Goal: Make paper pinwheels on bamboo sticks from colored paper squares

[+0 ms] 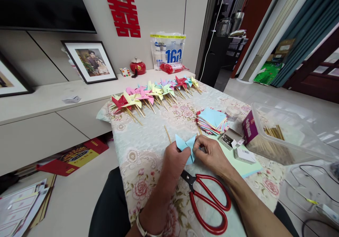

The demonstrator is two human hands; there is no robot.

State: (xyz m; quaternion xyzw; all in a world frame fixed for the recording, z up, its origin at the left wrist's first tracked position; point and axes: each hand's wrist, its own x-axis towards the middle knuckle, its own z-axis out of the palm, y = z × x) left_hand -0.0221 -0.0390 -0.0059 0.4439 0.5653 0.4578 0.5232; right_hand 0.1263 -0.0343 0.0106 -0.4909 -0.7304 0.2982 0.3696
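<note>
A light-blue pinwheel paper [182, 141], its corners partly folded inward, stands between my two hands above the table. My left hand [174, 161] grips it with the thumb pressed on its middle. From the right, the thumb and fingers of my right hand [210, 153] pinch its edge; whether a small pin is among them is hidden. Just beyond my left hand lies a thin wooden stick [167, 134]. Large red-handled scissors [209, 201] rest on the flowered tablecloth [140, 191] below my hands. Ahead is a stack of cut coloured paper squares [212, 118].
Finished pinwheels [143, 95] on sticks line the table's far edge. On the right are an open box of small metal fasteners [229, 139], a white box [245, 155], a round clear container [233, 113] and a plastic bin [278, 148] of sticks. A cabinet [53, 99] stands behind.
</note>
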